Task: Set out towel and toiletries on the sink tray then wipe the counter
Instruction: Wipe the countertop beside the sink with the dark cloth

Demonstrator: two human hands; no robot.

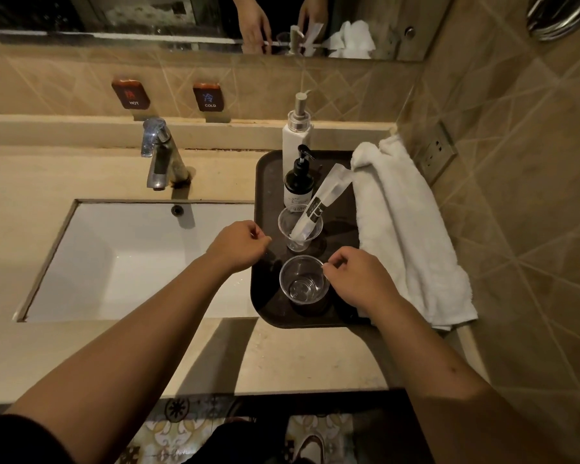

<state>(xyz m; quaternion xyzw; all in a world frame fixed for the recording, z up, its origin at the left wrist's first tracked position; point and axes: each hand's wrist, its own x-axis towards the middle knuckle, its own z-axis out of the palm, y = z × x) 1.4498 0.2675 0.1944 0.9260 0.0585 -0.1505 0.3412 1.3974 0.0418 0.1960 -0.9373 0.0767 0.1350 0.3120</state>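
Right hand pinches the round clear plastic cup's rim; left hand curled closed, holding nothing.

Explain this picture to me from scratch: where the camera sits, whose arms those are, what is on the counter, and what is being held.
There is one picture, taken by a wide-angle camera worn on a person's head, looking down at a bathroom counter. The two bare arms belong to that person.

On the beige counter sits a dark rounded plastic tray, just right of the white rectangular sink basin and chrome tap. On the tray stand a tall white pump bottle, a small black pump bottle, and two clear plastic cups. The far cup holds a white paper-wrapped toiletry packet leaning out of it. The near cup looks empty. A folded white towel lies along the tray's right side.

The right hand touches the near cup's rim with its fingertips. The left hand hovers loosely curled at the tray's left edge and appears to hold nothing.
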